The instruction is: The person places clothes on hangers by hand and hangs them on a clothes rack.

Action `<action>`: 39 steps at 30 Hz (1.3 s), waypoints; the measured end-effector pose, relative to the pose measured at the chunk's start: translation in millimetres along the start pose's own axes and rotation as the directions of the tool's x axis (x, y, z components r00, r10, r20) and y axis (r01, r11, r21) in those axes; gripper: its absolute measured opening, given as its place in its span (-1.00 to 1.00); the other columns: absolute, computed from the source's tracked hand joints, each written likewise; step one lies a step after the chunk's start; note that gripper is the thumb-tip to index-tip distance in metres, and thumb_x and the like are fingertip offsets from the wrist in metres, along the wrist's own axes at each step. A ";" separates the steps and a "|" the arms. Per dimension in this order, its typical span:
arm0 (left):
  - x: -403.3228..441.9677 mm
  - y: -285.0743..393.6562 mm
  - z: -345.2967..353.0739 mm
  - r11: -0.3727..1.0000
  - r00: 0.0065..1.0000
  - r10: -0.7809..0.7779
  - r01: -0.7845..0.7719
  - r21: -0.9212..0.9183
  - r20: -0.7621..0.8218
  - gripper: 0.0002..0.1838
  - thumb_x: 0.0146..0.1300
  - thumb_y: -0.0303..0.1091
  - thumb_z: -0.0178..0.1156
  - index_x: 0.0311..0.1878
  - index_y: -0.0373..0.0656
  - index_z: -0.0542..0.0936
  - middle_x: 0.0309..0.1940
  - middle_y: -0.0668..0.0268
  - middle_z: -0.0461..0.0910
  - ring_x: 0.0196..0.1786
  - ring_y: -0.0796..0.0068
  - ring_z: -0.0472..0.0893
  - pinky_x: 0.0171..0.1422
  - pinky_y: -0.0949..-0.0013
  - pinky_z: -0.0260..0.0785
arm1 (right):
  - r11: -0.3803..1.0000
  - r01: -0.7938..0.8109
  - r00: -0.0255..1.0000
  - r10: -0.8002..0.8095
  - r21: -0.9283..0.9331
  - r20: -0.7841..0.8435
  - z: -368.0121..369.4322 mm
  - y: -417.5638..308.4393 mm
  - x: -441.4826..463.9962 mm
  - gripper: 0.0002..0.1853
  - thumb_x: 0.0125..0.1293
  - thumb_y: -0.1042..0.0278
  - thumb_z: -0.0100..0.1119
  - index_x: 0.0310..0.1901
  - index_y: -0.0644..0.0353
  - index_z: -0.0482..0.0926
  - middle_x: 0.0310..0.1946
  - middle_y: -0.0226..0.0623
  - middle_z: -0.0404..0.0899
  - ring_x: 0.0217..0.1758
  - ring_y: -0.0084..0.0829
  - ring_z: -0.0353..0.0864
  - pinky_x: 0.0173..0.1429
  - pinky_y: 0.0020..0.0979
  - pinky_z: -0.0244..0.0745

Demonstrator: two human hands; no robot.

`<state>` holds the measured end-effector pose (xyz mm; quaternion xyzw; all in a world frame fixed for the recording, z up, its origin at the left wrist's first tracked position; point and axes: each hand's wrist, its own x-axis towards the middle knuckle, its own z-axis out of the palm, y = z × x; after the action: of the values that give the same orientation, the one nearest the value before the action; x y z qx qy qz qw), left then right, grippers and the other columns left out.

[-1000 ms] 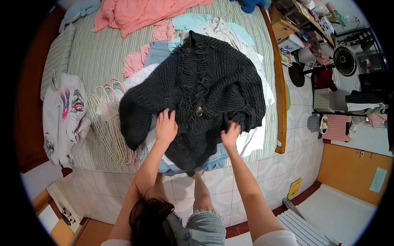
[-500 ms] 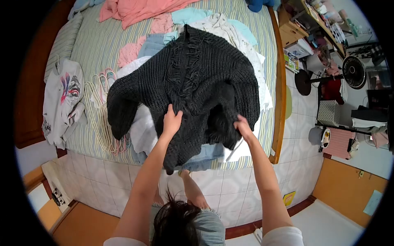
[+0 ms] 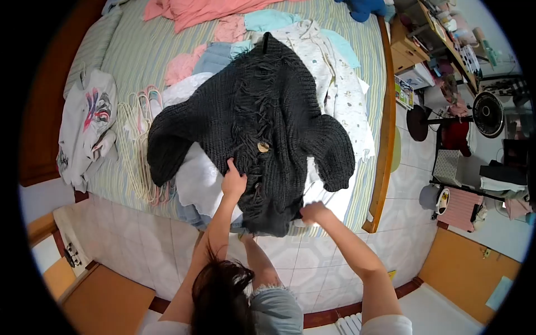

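Observation:
A dark grey knitted cardigan [image 3: 279, 111] with shaggy fringe down its middle lies spread over other clothes, both sleeves out to the sides. A small round tan piece [image 3: 263, 147] shows on its fringe. My left hand [image 3: 234, 181] is closed on the cardigan's left edge near the fringe; its fingertips are partly hidden. Lower down, my right hand [image 3: 315, 213] is closed on the bottom right corner of the knit. Beneath the cardigan are white garments [image 3: 204, 181], a patterned white garment [image 3: 343, 100] and some blue denim [image 3: 191, 215].
On the striped bed [image 3: 134, 44], several hangers [image 3: 134, 151] lie left, beside a grey printed sweatshirt [image 3: 89, 120]. Pink cloth [image 3: 195, 12] is at the far side. A wooden bed edge [image 3: 385, 128] runs along the right, with a black fan [image 3: 487, 114] beyond it.
My right hand has moved down and left, drawing the cardigan's right front flat. The right sleeve now lies out to the side, and the tan piece has come into view. My left hand has shifted slightly down.

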<state>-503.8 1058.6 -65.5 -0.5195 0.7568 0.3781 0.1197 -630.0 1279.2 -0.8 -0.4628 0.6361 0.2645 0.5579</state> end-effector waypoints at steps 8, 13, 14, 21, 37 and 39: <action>-7.2 19.5 -34.9 0.900 0.851 0.433 -0.395 0.182 -0.295 -0.28 -0.08 -0.45 0.19 0.25 -0.12 0.23 0.22 0.07 0.22 0.21 -0.03 0.29 0.16 0.07 0.31 | 0.863 0.405 0.367 0.148 0.301 -0.918 -118.5 -4.5 54.9 -0.78 0.05 0.36 0.14 -0.24 0.19 0.51 -0.07 -0.09 0.48 0.05 -0.02 0.43 0.07 -0.08 0.37; 23.0 42.7 -54.3 0.752 0.705 0.659 -0.626 0.209 -0.262 -0.38 -0.07 -0.59 0.16 0.17 -0.13 0.36 0.24 0.15 0.21 0.23 0.02 0.24 0.27 0.13 0.23 | 0.944 -0.114 0.107 0.322 0.311 -0.941 -157.5 11.6 66.5 -0.33 -0.06 0.25 0.32 0.18 -0.03 0.35 0.32 -0.13 0.12 0.44 -0.05 -0.06 0.32 0.24 -0.06; 33.8 45.7 -57.9 0.756 0.709 0.654 -0.623 0.200 -0.265 -0.38 -0.06 -0.59 0.16 0.18 -0.13 0.36 0.24 0.14 0.21 0.23 0.02 0.24 0.27 0.13 0.23 | 0.906 -0.168 0.129 0.411 0.389 -0.902 -159.4 21.2 67.7 -0.21 -0.06 0.19 0.35 0.27 -0.09 0.23 0.33 -0.13 0.08 0.44 -0.03 -0.05 0.32 0.26 -0.06; 102.2 58.0 -56.3 0.535 0.641 0.746 -0.740 0.409 0.184 -0.27 -0.01 -0.63 0.10 0.31 0.01 0.25 0.21 0.17 0.29 -0.21 0.12 0.59 -0.12 0.18 0.47 | 0.776 0.075 0.549 0.492 0.626 -0.676 -140.0 79.6 88.6 -0.24 0.07 0.16 0.24 0.30 0.16 0.19 -0.08 0.11 0.54 0.07 0.00 0.50 0.13 -0.23 0.40; -64.0 116.6 -259.6 0.721 0.716 0.685 -0.693 0.020 0.136 -0.59 -0.23 -0.26 0.23 -0.21 -0.17 0.65 -0.39 0.15 0.61 -0.29 0.07 0.60 -0.21 0.20 0.45 | -0.062 0.755 0.580 0.528 0.653 -0.620 -59.5 106.2 -219.5 -0.55 -0.01 0.25 0.28 -0.16 0.47 0.58 -0.18 -0.23 0.63 -0.15 -0.39 0.59 0.08 -0.42 0.39; -46.8 106.7 -239.4 0.773 0.770 0.534 -0.612 0.168 0.348 -0.60 -0.13 -0.18 0.21 -0.20 -0.20 0.64 -0.38 0.10 0.61 -0.27 0.09 0.61 -0.18 0.21 0.46 | 0.195 0.492 0.651 0.565 0.849 -0.507 -48.7 155.3 -187.3 -0.59 0.00 0.23 0.24 -0.16 0.38 0.60 -0.18 -0.17 0.62 -0.13 -0.33 0.59 0.07 -0.36 0.41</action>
<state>-526.5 943.0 173.2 -0.1807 0.8991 0.3588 0.1736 -799.4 1359.7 161.6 -0.0398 0.8273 -0.4082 0.3839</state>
